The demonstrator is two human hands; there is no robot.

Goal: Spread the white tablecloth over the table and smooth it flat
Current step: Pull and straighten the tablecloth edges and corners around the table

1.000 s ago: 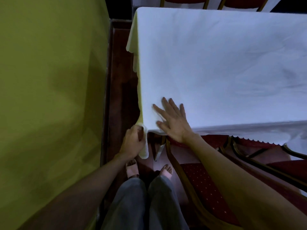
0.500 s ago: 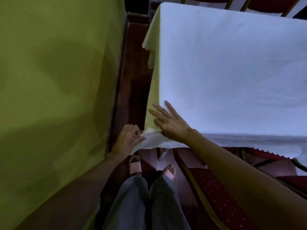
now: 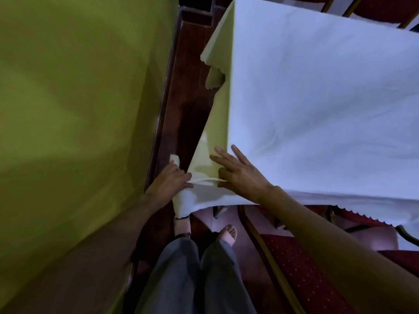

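Observation:
The white tablecloth [image 3: 317, 105] covers the table top and hangs over its left and near edges. My left hand [image 3: 169, 180] grips the near left corner of the cloth and holds it pulled out away from the table, with a bit of cloth sticking out past my knuckles. My right hand [image 3: 238, 172] lies with straight, spread fingers on the cloth at the table's near left corner, pressing it down. The cloth's scalloped hem shows along the near edge and at the far left corner.
A green wall [image 3: 79, 109] stands close on the left, with a narrow strip of dark wood floor [image 3: 188, 87] between it and the table. A red upholstered chair [image 3: 301, 273] with a gold frame is under the near edge. More chairs [image 3: 383, 5] stand behind the table.
My left hand has drawn the cloth corner outward to the left and lifted it. My right hand slid towards the table's corner edge. The view shifted so the table lies further right.

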